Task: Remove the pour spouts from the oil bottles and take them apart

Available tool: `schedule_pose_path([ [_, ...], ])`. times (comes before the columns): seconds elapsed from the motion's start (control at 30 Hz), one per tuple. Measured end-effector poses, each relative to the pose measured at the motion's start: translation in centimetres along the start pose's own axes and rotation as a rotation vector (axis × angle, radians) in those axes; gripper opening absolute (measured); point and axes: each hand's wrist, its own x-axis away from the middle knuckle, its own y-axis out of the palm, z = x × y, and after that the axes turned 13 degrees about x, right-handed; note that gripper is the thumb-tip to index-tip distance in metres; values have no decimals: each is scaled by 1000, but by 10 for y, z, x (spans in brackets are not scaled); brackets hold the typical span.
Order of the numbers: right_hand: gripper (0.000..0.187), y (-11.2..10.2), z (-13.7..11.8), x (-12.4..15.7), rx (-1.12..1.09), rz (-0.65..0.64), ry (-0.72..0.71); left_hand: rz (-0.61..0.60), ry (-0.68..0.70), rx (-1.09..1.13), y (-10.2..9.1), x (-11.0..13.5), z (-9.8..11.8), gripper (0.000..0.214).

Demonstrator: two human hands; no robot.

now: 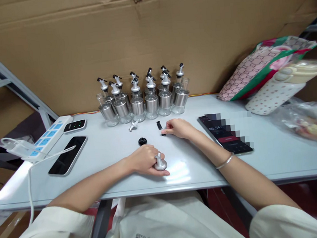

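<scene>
My left hand [147, 160] is closed around a silver pourer cap [160, 163], its spout pointing up between thumb and fingers. Farther right and forward, my right hand [179, 127] pinches a small black part [163, 134] at the table surface, mostly hidden by the fingertips. Just beyond those fingertips lies a black pourer flap [159, 125]. Above my left hand rests a round black stopper [142, 141]. A small silver spout piece [133, 126] lies on its side in front of the bottles.
Several glass bottles with steel sleeves [138, 108] line the back, most topped with pourers. At left are a power strip [50, 134], a small black device [75, 126] and a phone [68, 155]. A larger phone [223, 133], tumbler [278, 90], patterned bag [248, 70] and plastic bag [308, 120] lie right.
</scene>
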Motion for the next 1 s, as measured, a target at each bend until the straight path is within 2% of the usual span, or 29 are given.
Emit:
schedule_pose_path([
  [0.23, 34, 4, 0, -2, -203, 60, -103, -26, -13, -6, 1, 0, -1, 52],
  [0.43, 30, -1, -3, 2, -296, 54, -96, -12, 1, 9, 0, 0, -1, 52],
  [0.6, 29, -1, -2, 1, -343, 103, -105, 10, 8, 3, 1, 0, -2, 54],
  [0.77, 41, -6, -5, 3, -538, 106, -101, 13, 13, 12, 1, 0, -1, 55],
  [0.87, 52, -13, -11, 11, -824, -29, -193, 19, 9, 20, 0, 0, 0, 53],
  [1.0, 60, -18, -18, 24, -1260, -416, -412, 13, 5, 32, 0, -1, 0, 52],
])
